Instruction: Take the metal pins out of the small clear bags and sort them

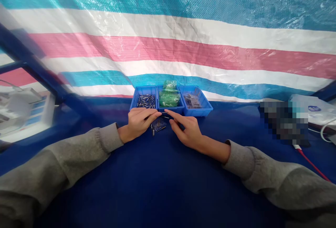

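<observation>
My left hand [141, 121] is closed in a pinch in front of the bins, with a thin, pale edge of something too small to name at its fingertips. The index finger of my right hand [189, 130] stretches to that edge and seems to touch it. My right thumb stays apart from the finger. On the table just below the fingertips lies a small clear plastic bag [160, 126] with small metal pieces in or on it. A short metal pin-like piece [153, 130] lies at the bag's left side.
Three blue bins stand behind my hands. Loose metal pin-like pieces [147, 101] fill the left one, green plastic packets [169, 98] the middle, small clear bags [193, 100] the right. A striped sheet [168, 46] hangs behind. Right lie a pixelated object [283, 121] and a red cable [312, 163].
</observation>
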The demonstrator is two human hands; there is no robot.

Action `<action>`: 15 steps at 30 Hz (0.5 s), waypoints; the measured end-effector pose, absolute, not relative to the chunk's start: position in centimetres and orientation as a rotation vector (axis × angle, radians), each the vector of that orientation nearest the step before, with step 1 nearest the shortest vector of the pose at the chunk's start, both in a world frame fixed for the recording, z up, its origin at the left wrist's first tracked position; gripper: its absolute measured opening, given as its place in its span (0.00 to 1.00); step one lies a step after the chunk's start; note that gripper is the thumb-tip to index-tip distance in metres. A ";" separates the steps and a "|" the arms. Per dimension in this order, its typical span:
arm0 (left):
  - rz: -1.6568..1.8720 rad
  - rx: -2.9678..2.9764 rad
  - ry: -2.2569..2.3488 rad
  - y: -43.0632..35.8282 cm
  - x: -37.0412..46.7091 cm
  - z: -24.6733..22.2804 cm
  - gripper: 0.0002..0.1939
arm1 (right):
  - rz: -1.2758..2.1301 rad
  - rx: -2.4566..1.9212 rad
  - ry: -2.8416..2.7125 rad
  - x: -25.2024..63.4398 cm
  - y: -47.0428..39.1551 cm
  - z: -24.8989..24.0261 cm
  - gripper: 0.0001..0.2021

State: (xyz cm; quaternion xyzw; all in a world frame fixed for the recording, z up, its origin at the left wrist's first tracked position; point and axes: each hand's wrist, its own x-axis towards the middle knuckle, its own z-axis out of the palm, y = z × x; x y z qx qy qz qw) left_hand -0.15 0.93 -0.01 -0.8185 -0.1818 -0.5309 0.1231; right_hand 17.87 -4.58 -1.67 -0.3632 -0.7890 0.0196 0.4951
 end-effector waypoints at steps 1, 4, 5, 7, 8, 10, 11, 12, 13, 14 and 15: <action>-1.546 -2.389 -0.531 0.9 -0.2 0.0 0.11 | 0.046 -0.880 -1.909 17.9 -4.6 -1.7 0.16; -1.542 -2.395 -0.541 0.9 -0.2 0.0 0.11 | 0.052 -0.870 -1.916 17.8 -4.6 -1.7 0.15; -1.541 -2.394 -0.545 0.9 -0.2 0.0 0.11 | 0.054 -0.861 -1.924 17.8 -4.6 -1.7 0.15; -1.538 -2.392 -0.552 0.9 -0.2 0.0 0.11 | 0.056 -0.848 -1.937 17.8 -4.6 -1.6 0.15; -1.536 -2.390 -0.552 0.9 -0.2 0.0 0.11 | 0.054 -0.844 -1.937 17.8 -4.6 -1.6 0.15; -1.536 -2.384 -0.544 0.9 -0.2 0.0 0.11 | 0.044 -0.851 -1.932 17.8 -4.6 -1.6 0.14; -1.542 -2.378 -0.538 0.9 -0.2 0.0 0.11 | 0.037 -0.856 -1.929 17.8 -4.7 -1.6 0.15; -1.546 -2.375 -0.535 0.9 -0.2 0.0 0.12 | 0.032 -0.862 -1.927 17.8 -4.7 -1.6 0.15; -1.548 -2.376 -0.538 0.9 -0.1 0.0 0.12 | 0.028 -0.868 -1.923 17.8 -4.7 -1.6 0.15; -1.546 -2.380 -0.543 0.9 -0.1 0.0 0.12 | 0.025 -0.873 -1.919 17.8 -4.7 -1.6 0.15; -1.543 -2.382 -0.548 0.9 -0.1 0.0 0.12 | 0.024 -0.877 -1.915 17.9 -4.8 -1.6 0.15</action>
